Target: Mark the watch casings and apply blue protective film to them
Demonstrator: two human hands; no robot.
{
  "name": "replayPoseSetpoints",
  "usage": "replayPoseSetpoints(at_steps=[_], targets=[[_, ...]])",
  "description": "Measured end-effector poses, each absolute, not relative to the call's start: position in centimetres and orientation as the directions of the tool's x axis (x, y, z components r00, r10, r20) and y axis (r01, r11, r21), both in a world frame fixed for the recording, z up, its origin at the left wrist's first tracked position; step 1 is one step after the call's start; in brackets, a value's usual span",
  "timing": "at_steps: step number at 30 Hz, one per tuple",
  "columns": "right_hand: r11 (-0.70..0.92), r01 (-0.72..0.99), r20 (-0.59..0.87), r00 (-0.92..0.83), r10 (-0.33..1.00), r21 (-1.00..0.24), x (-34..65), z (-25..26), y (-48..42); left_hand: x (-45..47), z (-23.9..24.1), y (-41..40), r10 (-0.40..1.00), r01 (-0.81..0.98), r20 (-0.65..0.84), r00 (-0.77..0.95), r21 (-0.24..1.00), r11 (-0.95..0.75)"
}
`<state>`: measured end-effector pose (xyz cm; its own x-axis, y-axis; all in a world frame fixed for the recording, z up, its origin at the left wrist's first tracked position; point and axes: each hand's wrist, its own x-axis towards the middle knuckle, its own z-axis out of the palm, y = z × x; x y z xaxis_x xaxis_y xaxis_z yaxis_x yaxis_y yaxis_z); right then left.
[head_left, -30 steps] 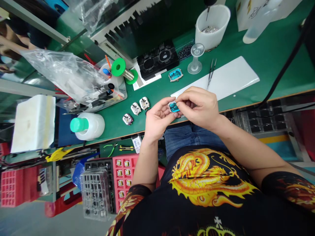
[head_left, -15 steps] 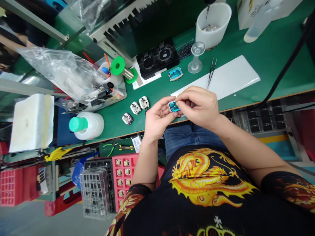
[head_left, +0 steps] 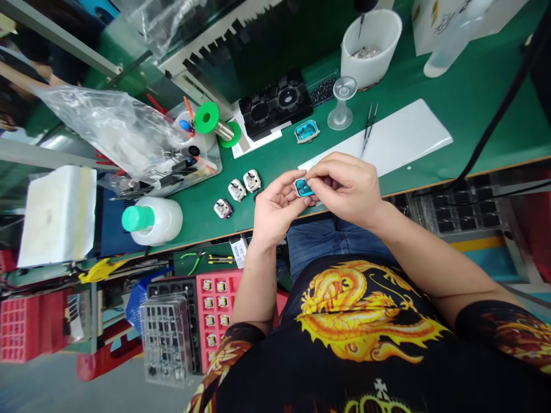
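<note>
Over the near edge of the green bench, my left hand (head_left: 278, 207) holds a small watch case (head_left: 303, 187) with a blue face between thumb and fingers. My right hand (head_left: 346, 184) is closed in a pinch at the case's right side, its thumb and fingertips touching it; anything tiny between them is hidden. A second blue-faced watch case (head_left: 307, 131) lies farther back on the bench. Left of my hands sit two whitish watch cases, one of them here (head_left: 252, 180), and a purplish one (head_left: 222, 209). Tweezers (head_left: 369, 132) lie beyond my right hand.
A white sheet (head_left: 413, 135) lies under the tweezers. Behind stand a clear spool (head_left: 342, 103), a white cup (head_left: 371, 51) of small parts and a black fixture (head_left: 275, 106). Solder wire (head_left: 221, 129) and a green-capped bottle (head_left: 161, 221) are left. A pink tray (head_left: 217, 310) is below.
The view has shifted very slightly. Both hands stay on the watch case in nearly the same pose, with no other visible movement.
</note>
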<state>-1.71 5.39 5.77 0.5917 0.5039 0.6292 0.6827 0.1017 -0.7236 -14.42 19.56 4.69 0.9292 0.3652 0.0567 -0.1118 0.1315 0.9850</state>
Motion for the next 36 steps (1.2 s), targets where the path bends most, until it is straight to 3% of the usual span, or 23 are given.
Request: replayPoseSetpoints(at_steps=[18, 36], targets=[[0.134, 0.706, 0.667, 0.565, 0.485, -0.696, -1.75, 5.74, 5.44, -14.29, 4.88, 19.30, 0.371, -0.134, 0.064, 0.926, 0.977, 0.166], [0.060, 0.836, 0.749, 0.454, 0.483, -0.545, -1.68, 5.21, 5.46, -14.09, 5.30, 19.31, 0.386, -0.119, 0.046, 0.921, 0.979, 0.167]])
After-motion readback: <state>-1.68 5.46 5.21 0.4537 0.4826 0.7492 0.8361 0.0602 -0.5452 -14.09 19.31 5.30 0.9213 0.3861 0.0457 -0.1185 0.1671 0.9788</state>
